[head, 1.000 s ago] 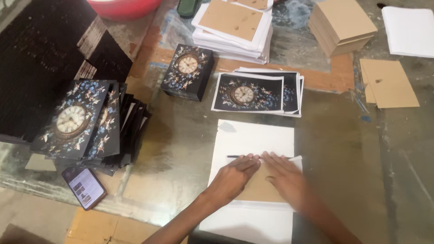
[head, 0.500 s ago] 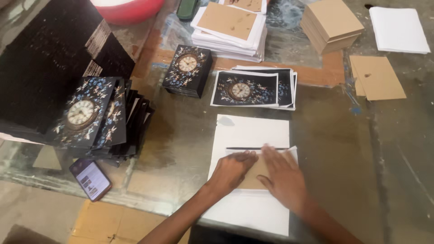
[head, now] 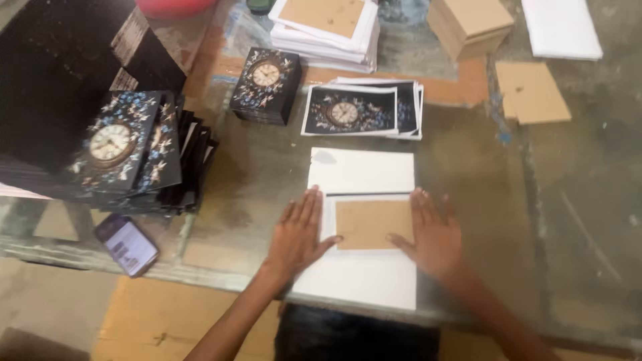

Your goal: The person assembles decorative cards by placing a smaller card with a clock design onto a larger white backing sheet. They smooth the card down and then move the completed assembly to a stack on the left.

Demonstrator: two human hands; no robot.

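Your left hand (head: 299, 234) and right hand (head: 431, 230) lie flat and open, flanking the brown card (head: 373, 224) on the white sheet (head: 361, 277) between them (thin, light, probably stiff; lift by its edges).

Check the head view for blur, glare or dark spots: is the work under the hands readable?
Head view: mildly soft overall; left hand and right hand flat beside the brown card, readable; white sheet bright but not blown out; black stack top left loses detail.
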